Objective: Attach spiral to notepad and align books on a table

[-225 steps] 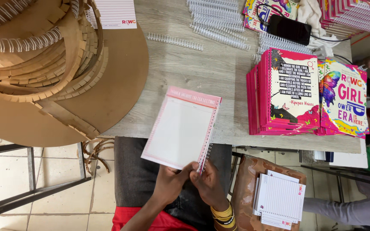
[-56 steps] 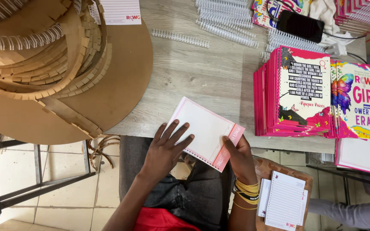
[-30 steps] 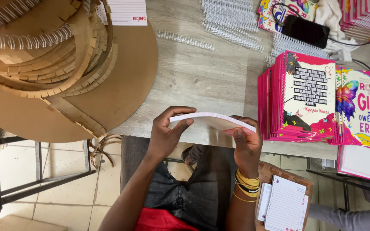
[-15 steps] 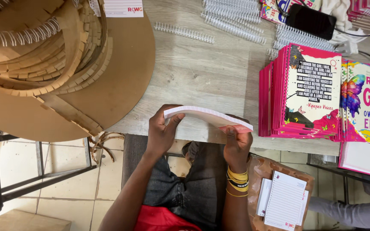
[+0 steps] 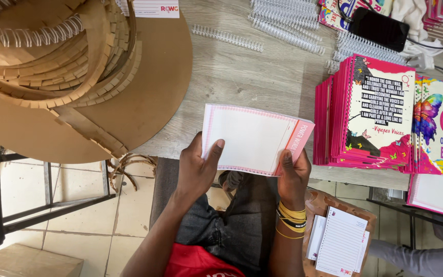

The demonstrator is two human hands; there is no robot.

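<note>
Both my hands hold a stack of loose notebook pages (image 5: 255,138), white with a pink dotted border and a pink cover showing at its right end. My left hand (image 5: 197,169) grips the lower left corner, thumb on top of the sheet. The lower right edge sits pinched in my right hand (image 5: 293,172), which wears yellow and black bracelets. The stack lies nearly flat, face up, over the front edge of the grey wooden table (image 5: 247,77).
A pile of brown cardboard rings and sheets (image 5: 73,77) with a wire coil fills the left. Loose spiral binding wires (image 5: 283,25) lie at the back. Stacks of pink notebooks (image 5: 375,113) stand right, a phone (image 5: 379,28) behind them. Lined pages (image 5: 340,249) rest on a brown stool.
The page stack was held edge-on between both hands; it has now been tipped flat, face up, with the pink cover end at the right. My head moved slightly.
</note>
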